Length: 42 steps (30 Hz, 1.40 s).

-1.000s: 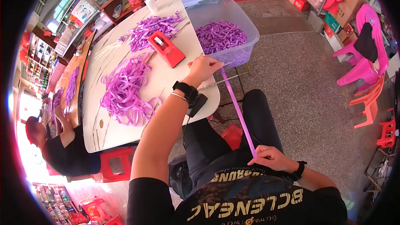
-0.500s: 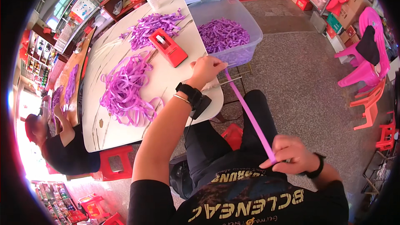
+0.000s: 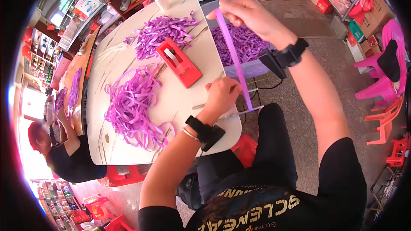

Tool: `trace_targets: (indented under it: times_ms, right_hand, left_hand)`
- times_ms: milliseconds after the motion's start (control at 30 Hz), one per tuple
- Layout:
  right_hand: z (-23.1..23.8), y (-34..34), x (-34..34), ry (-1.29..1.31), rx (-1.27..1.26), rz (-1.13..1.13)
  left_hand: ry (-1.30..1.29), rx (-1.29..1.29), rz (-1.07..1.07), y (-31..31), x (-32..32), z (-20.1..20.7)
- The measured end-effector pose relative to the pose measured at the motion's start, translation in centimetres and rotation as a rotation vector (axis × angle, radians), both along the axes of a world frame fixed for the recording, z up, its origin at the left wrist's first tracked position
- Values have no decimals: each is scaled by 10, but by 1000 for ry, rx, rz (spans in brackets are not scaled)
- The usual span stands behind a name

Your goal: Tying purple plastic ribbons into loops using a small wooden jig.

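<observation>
Raised over the plastic tub, my right hand [image 3: 239,15] pinches the upper end of a purple ribbon [image 3: 235,57]. The ribbon runs taut down past the table corner to a thin metal rod [image 3: 252,110] that juts out there, and meets it. My left hand [image 3: 223,96] is at that corner with its fingers curled together beside the ribbon; what lies between its fingertips is hidden. A second thin rod [image 3: 254,90] sticks out just past the left fingers. A red tape dispenser [image 3: 188,70] rests on the table behind the left hand.
The marbled white table [image 3: 102,145] carries a heap of long purple ribbon [image 3: 132,107] and a pile of short ribbon pieces [image 3: 165,34]. More pieces fill the translucent tub [image 3: 257,68] beside it. Another person [image 3: 64,154] sits at the left. Pink chairs [image 3: 381,81] stand right.
My right hand has swung from near my lap up and away over the tub, carrying the ribbon's end. The left hand has come slightly nearer to me. The view has shifted a little.
</observation>
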State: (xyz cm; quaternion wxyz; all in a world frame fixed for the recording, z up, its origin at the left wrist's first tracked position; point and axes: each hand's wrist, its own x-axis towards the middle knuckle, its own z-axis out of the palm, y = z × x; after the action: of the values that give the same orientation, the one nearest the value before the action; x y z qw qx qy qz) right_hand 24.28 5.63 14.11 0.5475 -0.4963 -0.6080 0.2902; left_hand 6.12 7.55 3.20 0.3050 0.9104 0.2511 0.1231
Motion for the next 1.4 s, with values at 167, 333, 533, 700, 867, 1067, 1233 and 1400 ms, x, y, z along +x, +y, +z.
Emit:
trace_targets:
  times_ms: [167,333,533,700,867,1067,1233,1400]
  right_hand:
    - [-86,52,28,256,-259,-19]
    - [-172,54,30,372,-456,-65]
    - [-235,25,11,398,-608,-167]
    - [-291,-50,-14,-47,-316,-161]
    - [-245,-150,-65,573,-983,-82]
    - [-182,-232,-117,493,-901,-73]
    - [-129,-249,-136,375,-744,-107]
    - [-97,-250,-136,215,-607,-91]
  left_hand:
    - [-126,-77,43,2,0,1]
    - [-110,-160,51,1,0,8]
    - [-142,-97,-48,3,-2,2]
    - [-108,-203,-19,2,-2,-2]
    - [-44,-163,-31,3,-1,-2]
    - [12,-14,-69,3,-2,2]
    - [12,-26,-68,4,-2,-1]
    - [23,-16,-70,4,-1,0]
